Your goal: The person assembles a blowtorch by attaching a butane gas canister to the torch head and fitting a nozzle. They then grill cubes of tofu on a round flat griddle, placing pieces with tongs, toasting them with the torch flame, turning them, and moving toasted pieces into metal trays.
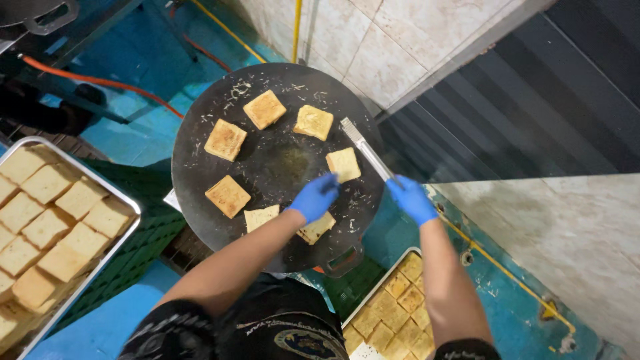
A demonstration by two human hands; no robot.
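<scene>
Steel tray of untoasted bread point(127, 203) well left of grips; orange hose point(93, 81) beyond; toasted-bread tray point(373, 285) below right grip.

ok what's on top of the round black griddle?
On the griddle: seven toasted bread squares and scattered crumbs. The left hand covers part of one square; the right hand holds metal tongs above it.

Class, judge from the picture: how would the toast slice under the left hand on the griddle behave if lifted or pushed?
The toast slice looks browned like its neighbours, so probably stiff rather than floppy. It is thin and flat, so likely light and unlikely to roll or tip. The griddle is scattered with crumbs, which suggests the slice may shed bits or crack if the left hand presses hard.
</scene>
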